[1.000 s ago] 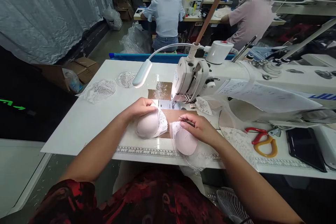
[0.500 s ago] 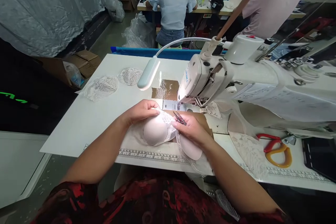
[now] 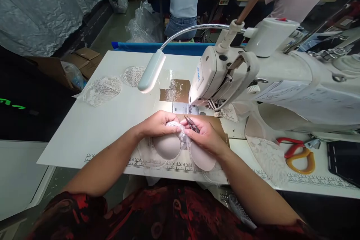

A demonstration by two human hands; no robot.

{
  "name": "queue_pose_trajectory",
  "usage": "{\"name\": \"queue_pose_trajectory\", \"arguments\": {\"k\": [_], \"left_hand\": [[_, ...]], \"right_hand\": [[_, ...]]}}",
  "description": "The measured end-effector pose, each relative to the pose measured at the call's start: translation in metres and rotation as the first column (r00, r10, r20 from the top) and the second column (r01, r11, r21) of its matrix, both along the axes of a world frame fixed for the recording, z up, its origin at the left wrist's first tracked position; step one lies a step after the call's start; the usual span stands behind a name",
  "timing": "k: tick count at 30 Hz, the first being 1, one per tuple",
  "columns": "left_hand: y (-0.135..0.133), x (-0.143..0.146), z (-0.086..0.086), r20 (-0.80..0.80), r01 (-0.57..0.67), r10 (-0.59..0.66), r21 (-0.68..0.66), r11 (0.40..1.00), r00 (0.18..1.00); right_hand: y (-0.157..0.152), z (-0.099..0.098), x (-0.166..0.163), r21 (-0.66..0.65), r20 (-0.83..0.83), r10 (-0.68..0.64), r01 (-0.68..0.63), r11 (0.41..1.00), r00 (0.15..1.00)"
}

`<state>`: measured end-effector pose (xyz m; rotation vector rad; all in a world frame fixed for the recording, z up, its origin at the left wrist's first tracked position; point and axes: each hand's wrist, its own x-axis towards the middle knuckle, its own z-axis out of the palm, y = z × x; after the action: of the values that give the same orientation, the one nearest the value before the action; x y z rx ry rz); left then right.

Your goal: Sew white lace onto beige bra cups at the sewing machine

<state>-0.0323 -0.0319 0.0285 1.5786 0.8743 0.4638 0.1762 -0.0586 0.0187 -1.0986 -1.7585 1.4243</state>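
Observation:
A pale pink bra [image 3: 167, 147] with lace edging and two moulded cups lies at the table's front edge, partly lifted by both hands. My left hand [image 3: 159, 123] is closed on its lace between the cups. Close beside it, my right hand [image 3: 204, 134] pinches the same lace at the centre. Small dark thread snips [image 3: 192, 124] also rest in that right hand, their points jutting up and left past the fingers. The fingertips nearly meet, and the bit of lace between them is partly hidden.
Just beyond my hands stands a white sewing machine [image 3: 209, 78] with a bendy-neck lamp [image 3: 152, 71]. Lace pieces [image 3: 102, 89] lie at the left. Red-and-yellow-handled scissors [image 3: 300, 156] and a black device [image 3: 344, 161] lie at the right. Two people are at the table beyond.
My left hand has slid right along the lace, close to my right hand. The bra's left cup has tilted lower. The camera view has dipped slightly.

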Motion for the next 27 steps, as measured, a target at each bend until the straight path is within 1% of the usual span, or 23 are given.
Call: {"name": "queue_pose_trajectory", "arguments": {"k": [3, 8, 12, 15, 18, 21, 23, 24, 27], "left_hand": [[0.001, -0.002, 0.000, 0.021, -0.037, 0.040, -0.131, 0.991, 0.999], [0.001, -0.004, -0.001, 0.084, -0.042, 0.062, -0.223, 0.974, 0.995], [0.001, -0.003, -0.006, 0.113, -0.048, 0.080, -0.264, 0.963, 0.990], [0.002, -0.001, -0.008, 0.127, -0.016, 0.051, -0.261, 0.965, 0.991], [0.002, -0.001, -0.009, 0.126, 0.012, 0.021, -0.260, 0.965, 0.992], [0.001, -0.001, -0.009, 0.108, -0.003, 0.033, -0.265, 0.964, 0.994], [0.001, 0.001, -0.009, 0.103, -0.001, 0.029, -0.255, 0.967, 0.994], [0.000, 0.002, -0.009, 0.106, 0.003, 0.023, -0.242, 0.970, 0.994], [0.001, 0.003, -0.006, 0.131, 0.036, -0.009, -0.206, 0.978, 0.991]], "right_hand": [[0.001, -0.001, 0.006, 0.049, 0.047, -0.048, 0.046, 0.998, 0.998], [0.003, 0.001, 0.014, 0.111, 0.110, -0.025, 0.013, 0.994, 0.994], [0.003, 0.002, 0.010, 0.085, 0.083, -0.014, 0.007, 0.996, 0.996], [0.002, 0.001, 0.006, 0.077, 0.051, 0.017, -0.021, 0.997, 0.999], [0.001, 0.001, 0.002, 0.108, 0.055, -0.007, 0.001, 0.994, 0.998], [0.000, 0.002, -0.001, 0.117, 0.080, -0.054, 0.045, 0.992, 0.995], [-0.001, 0.000, -0.002, 0.096, 0.053, -0.091, 0.086, 0.992, 0.994], [-0.001, 0.000, -0.003, 0.066, 0.016, -0.106, 0.105, 0.992, 0.994], [-0.001, -0.002, -0.005, -0.070, -0.102, -0.101, 0.094, 0.993, 0.990]]}}
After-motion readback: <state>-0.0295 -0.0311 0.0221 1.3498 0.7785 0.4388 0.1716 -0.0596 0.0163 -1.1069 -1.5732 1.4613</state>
